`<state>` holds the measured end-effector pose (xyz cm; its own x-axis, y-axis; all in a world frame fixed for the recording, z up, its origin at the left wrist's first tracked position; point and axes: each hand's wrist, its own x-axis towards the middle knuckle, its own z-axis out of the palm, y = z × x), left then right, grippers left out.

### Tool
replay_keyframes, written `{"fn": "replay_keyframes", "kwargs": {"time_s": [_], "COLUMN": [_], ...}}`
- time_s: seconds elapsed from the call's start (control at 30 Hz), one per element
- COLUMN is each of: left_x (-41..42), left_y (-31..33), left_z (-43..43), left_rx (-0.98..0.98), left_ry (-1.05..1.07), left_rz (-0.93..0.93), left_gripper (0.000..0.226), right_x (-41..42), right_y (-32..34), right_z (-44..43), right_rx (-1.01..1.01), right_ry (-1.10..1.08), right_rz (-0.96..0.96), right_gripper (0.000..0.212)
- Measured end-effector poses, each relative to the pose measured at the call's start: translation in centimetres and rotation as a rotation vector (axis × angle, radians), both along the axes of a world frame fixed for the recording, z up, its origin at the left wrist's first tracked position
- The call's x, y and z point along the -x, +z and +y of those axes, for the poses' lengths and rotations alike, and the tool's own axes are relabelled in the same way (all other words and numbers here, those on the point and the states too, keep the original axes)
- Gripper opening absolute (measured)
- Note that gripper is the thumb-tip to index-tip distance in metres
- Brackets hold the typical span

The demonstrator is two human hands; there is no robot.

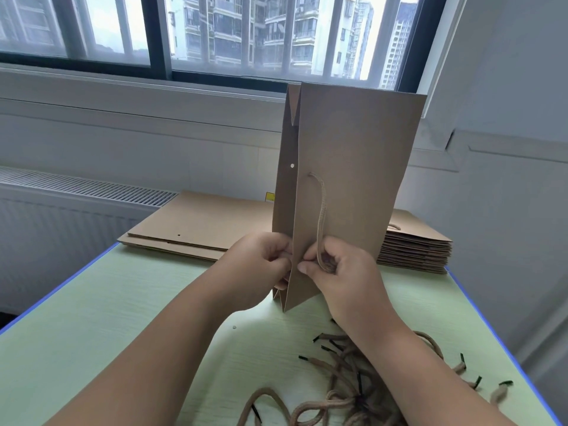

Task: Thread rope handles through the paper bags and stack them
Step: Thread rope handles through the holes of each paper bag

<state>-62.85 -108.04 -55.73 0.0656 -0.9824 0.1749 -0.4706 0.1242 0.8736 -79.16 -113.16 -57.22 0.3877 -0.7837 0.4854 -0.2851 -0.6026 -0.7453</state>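
A flat brown paper bag (356, 167) stands upright on the green table (129, 327), its lower corner touching the surface. A tan rope handle (321, 210) comes out of a hole in the bag's right panel and runs down into my right hand (336, 269), which pinches it against the panel. My left hand (261, 265) pinches the bag's left panel near the lower edge, fingers curled; what lies between them is hidden. A bare punched hole (292, 165) shows on the left panel.
Loose tan ropes with black tips (347, 392) lie tangled at the near right of the table. A flat pile of bags without handles (196, 229) sits at the far left, and a stack of bags with handles (415, 247) at the far right. Blue table edges border both sides.
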Motion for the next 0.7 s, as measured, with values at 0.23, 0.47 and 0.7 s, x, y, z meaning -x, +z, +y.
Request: {"fn": "replay_keyframes", "kwargs": {"time_s": [0.23, 0.47, 0.7], "left_x": [0.1, 0.4, 1.2], "left_y": [-0.2, -0.2, 0.4], "left_z": [0.1, 0.4, 0.6], "left_rx": [0.098, 0.105, 0.215], "left_ry": [0.031, -0.023, -0.015], "left_rz": [-0.147, -0.236, 0.122], "left_gripper": [0.020, 0.019, 0.030], "right_x": [0.2, -0.2, -0.1], "right_y": [-0.3, 0.0, -0.2], "right_z": [0.1, 0.7, 0.3], "right_rx": [-0.089, 0.006, -0.045], "right_ry": [0.083, 0.011, 0.032], "right_rz": [-0.101, -0.101, -0.121], "right_gripper": [0.027, 0.032, 0.035]}}
